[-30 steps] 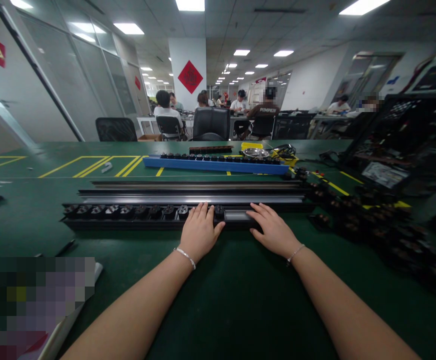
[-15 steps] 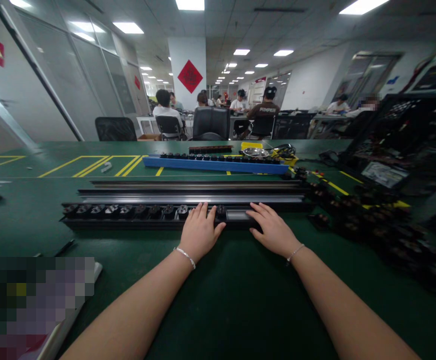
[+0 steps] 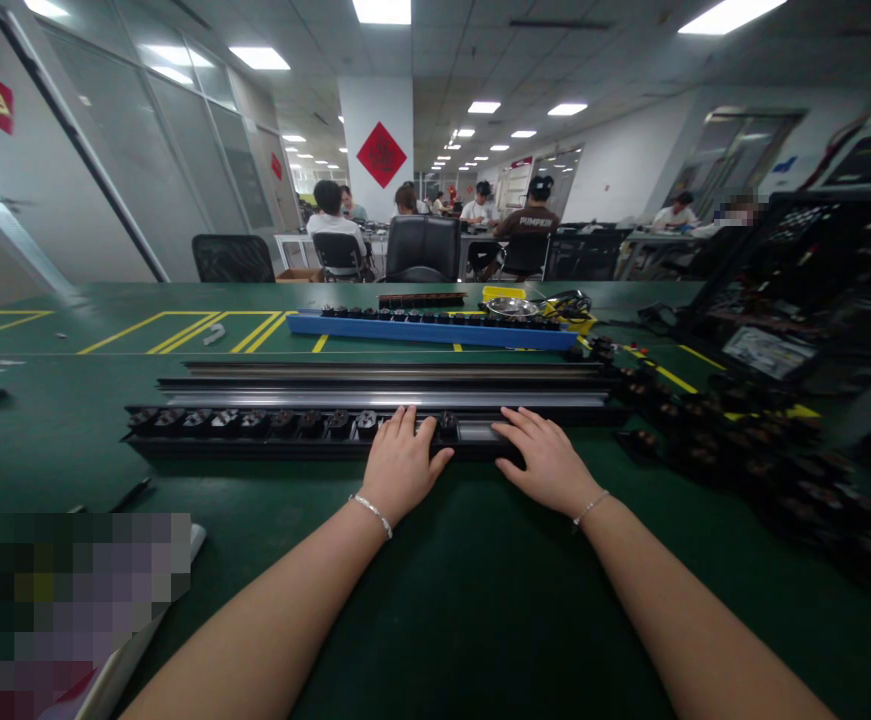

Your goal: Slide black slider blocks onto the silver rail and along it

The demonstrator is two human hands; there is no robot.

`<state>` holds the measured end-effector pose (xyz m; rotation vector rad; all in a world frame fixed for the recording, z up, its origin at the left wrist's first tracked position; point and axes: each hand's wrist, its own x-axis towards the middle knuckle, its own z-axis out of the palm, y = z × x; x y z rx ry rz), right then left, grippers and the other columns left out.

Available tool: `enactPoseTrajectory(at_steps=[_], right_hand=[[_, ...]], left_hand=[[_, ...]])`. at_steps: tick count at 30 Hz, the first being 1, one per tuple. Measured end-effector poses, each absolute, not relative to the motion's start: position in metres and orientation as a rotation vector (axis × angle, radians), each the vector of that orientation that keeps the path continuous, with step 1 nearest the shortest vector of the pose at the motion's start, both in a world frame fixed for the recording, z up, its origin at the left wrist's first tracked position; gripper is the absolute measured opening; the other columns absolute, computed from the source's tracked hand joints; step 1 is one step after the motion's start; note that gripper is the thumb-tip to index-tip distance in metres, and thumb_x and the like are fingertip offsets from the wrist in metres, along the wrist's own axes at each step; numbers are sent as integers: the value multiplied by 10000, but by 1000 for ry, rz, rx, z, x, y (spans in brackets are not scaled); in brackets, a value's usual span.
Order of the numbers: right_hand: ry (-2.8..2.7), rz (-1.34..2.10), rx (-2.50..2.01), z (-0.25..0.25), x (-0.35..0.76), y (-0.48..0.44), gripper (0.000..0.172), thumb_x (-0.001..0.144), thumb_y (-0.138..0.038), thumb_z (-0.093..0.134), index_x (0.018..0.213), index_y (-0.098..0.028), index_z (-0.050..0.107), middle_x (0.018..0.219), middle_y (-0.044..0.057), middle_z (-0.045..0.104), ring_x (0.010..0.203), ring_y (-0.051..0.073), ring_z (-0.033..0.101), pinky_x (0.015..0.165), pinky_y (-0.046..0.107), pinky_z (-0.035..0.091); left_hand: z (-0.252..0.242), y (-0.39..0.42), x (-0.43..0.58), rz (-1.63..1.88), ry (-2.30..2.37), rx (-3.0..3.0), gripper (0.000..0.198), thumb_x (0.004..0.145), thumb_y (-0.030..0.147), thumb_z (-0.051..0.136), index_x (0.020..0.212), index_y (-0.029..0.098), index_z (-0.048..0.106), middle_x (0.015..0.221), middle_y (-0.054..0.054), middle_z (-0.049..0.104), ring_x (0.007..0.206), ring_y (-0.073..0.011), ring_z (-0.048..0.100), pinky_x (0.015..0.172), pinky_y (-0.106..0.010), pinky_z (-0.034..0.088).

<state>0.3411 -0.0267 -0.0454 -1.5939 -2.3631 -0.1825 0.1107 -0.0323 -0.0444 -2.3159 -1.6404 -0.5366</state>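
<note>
A long black rail (image 3: pixel 247 448) lies crosswise on the table before me. A row of black socket-like modules (image 3: pixel 283 425) sits in its channel on the left. My left hand (image 3: pixel 400 452) lies over the rail with fingers stretched out, covering part of the row. Just right of its fingers stands one more module (image 3: pixel 445 426). Between that module and my right hand (image 3: pixel 545 457) a bare silvery stretch of channel shows. The right fingers are spread across the rail too, hiding what is under them. Neither hand is closed round anything.
More long rails (image 3: pixel 382 398) lie right behind. Farther back is a blue rail (image 3: pixel 427 332) carrying black modules. Loose black modules (image 3: pixel 780 470) are heaped on the right. A metal dish (image 3: pixel 511 306) stands at the back; people sit at tables beyond.
The view has shifted very slightly. Both hands stay in nearly the same place on the rail, fingers still outstretched.
</note>
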Motion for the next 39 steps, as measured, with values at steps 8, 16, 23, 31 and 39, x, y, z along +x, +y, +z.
enactPoseTrajectory(at_steps=[8, 16, 23, 31, 39], right_hand=[[-2363, -216, -1661, -43, 336, -31, 502, 824, -393, 463, 1308, -260, 472, 1443, 50, 385, 1332, 278, 288, 1054, 588, 220], [-2400, -255, -1615, -42, 319, -39, 509, 820, -338, 471, 1328, -320, 445, 1436, 59, 395, 1330, 309, 292, 1048, 611, 176], [-2456, -187, -1557, -40, 311, -42, 487, 814, -327, 486, 1299, -367, 466, 1442, 33, 386, 1341, 309, 265, 1041, 620, 168], [-2441, -170, -1569, -40, 310, -41, 471, 809, -295, 482, 1277, -350, 485, 1440, 23, 390, 1342, 297, 265, 1044, 620, 173], [-2441, -169, -1558, -39, 310, -40, 467, 807, -261, 473, 1267, -337, 493, 1435, 28, 397, 1334, 297, 279, 1039, 618, 195]], left_hand=[[-44, -32, 110, -551, -1631, -2318, 486, 875, 513, 414, 1225, 193, 523, 1332, -163, 496, 1278, -291, 402, 1018, -425, 344], [-43, -33, 111, -540, -1636, -2327, 473, 863, 519, 435, 1233, 239, 529, 1339, -149, 492, 1283, -299, 392, 1008, -439, 343], [-44, -32, 110, -535, -1625, -2330, 497, 847, 542, 450, 1257, 270, 520, 1346, -143, 482, 1274, -309, 400, 1005, -440, 341], [-44, -33, 110, -513, -1640, -2337, 514, 833, 551, 470, 1278, 294, 503, 1363, -128, 467, 1286, -311, 381, 1011, -447, 333], [-44, -34, 111, -512, -1656, -2328, 552, 832, 532, 485, 1324, 285, 453, 1373, -132, 453, 1300, -309, 360, 1023, -459, 317]])
